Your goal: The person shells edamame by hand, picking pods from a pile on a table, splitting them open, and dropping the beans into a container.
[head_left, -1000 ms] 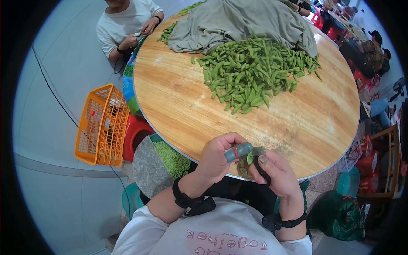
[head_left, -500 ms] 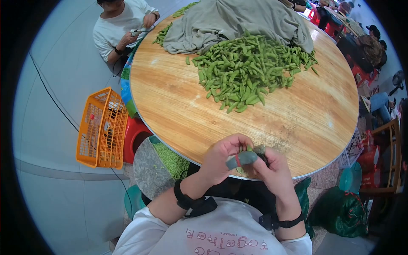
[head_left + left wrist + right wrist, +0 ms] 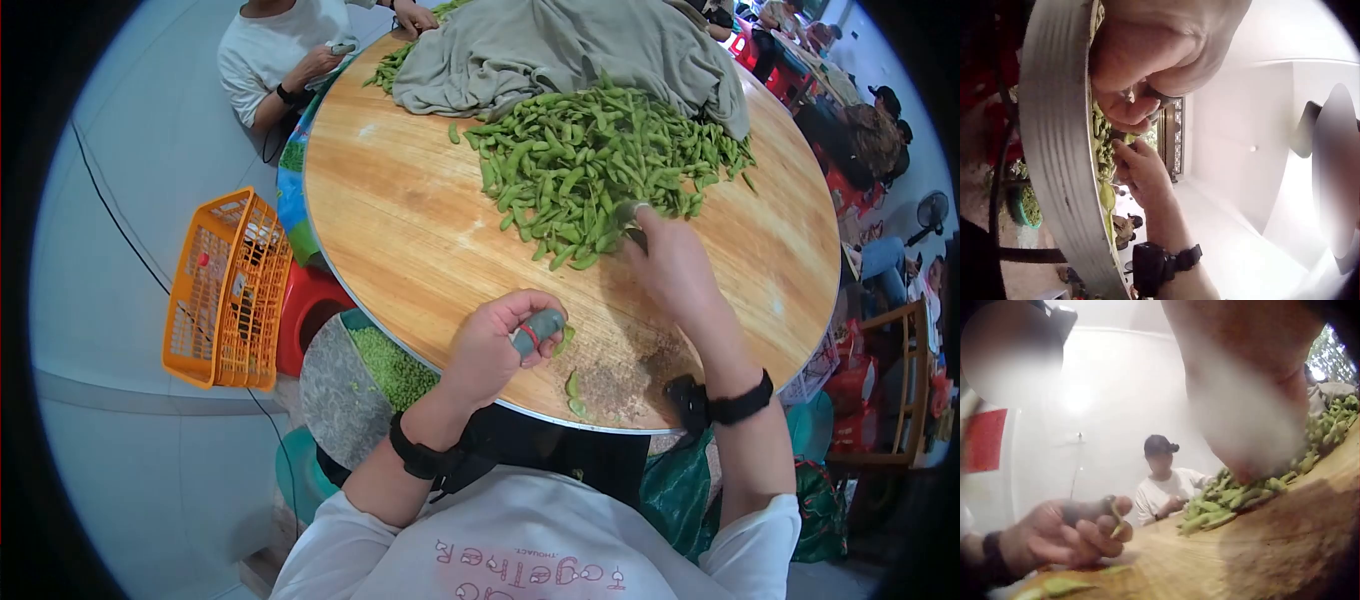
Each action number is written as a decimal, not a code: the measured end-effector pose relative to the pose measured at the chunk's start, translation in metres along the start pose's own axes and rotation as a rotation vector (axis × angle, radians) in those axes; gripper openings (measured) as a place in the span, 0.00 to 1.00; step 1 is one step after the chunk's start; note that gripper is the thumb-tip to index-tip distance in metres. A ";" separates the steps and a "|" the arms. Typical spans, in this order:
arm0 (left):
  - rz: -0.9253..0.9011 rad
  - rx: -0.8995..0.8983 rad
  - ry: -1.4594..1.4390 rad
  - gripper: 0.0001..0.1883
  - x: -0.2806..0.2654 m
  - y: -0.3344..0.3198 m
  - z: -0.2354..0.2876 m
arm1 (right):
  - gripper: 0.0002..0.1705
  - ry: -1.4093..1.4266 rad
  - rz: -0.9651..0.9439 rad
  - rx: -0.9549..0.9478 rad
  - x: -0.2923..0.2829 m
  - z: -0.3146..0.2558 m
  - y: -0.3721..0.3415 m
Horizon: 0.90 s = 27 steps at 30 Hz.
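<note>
Near the table's front edge my left hand [image 3: 505, 340] is curled, its thumb in a grey-green cover [image 3: 540, 333] bound with a red band. A green bean pod [image 3: 564, 341] pokes out from its fingers; in the right wrist view the pod [image 3: 1117, 520] hangs at the fingertips. My right hand [image 3: 672, 262] reaches to the near edge of the pod pile [image 3: 590, 165], a grey cover on one fingertip. Its fingers are bent down among the pods in the left wrist view, and I cannot tell whether they grip one. Two pods [image 3: 575, 395] lie on the wooden table [image 3: 400, 230].
A grey cloth [image 3: 570, 55] covers the back of the pile. Below the table's left edge are shelled green beans [image 3: 395, 365] beside a grey patch, and an orange crate [image 3: 222, 290] on a red stool. Another person [image 3: 285, 65] sits at the far left.
My right hand has left my left hand and moved forward to the pile. My left hand has shifted slightly left with a pod. Loose pods now show on the table between them.
</note>
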State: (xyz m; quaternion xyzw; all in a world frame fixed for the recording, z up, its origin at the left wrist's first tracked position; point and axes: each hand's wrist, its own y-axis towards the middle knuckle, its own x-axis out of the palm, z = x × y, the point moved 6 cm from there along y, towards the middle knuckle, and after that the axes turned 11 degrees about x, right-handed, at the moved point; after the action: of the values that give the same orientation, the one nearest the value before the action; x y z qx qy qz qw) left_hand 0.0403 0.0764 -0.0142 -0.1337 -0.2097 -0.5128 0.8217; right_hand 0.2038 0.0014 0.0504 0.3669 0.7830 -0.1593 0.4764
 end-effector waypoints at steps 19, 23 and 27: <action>-0.400 0.091 0.346 0.16 0.042 -0.019 -0.004 | 0.09 0.391 -0.206 0.169 -0.003 0.024 -0.058; -0.087 0.103 -0.038 0.13 0.048 -0.012 -0.006 | 0.11 1.117 -0.550 0.475 0.010 0.019 -0.095; -0.100 0.131 -0.151 0.10 0.047 -0.014 -0.017 | 0.11 1.176 -0.465 0.473 0.012 0.012 -0.112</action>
State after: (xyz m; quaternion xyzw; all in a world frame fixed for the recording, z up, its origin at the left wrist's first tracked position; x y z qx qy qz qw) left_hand 0.0497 0.0261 -0.0067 -0.1073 -0.3107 -0.5269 0.7838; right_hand 0.1268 -0.0774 0.0227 0.3088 0.9147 -0.1987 -0.1688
